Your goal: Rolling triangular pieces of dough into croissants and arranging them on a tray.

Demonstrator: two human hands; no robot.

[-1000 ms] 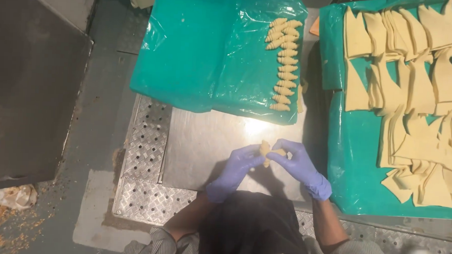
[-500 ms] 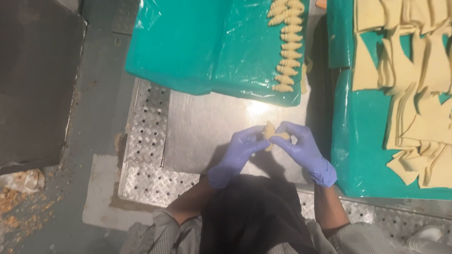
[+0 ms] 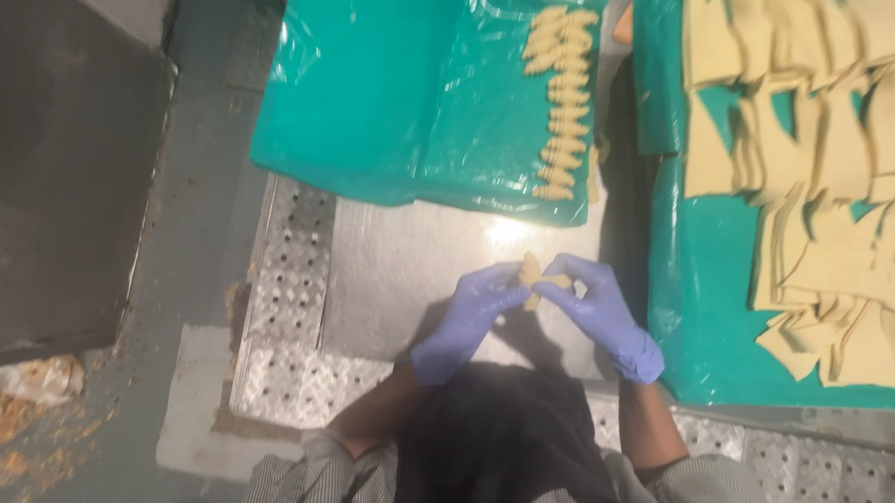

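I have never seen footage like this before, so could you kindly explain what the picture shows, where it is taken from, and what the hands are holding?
There is no machine here: a camera worn on a person's head looks straight down. The left hand and right hand, both in blue gloves, pinch one small dough piece between their fingertips above a steel table. Ahead, a green plastic sheet carries a row of finished shaped pieces. To the right, another green sheet carries flat dough triangles.
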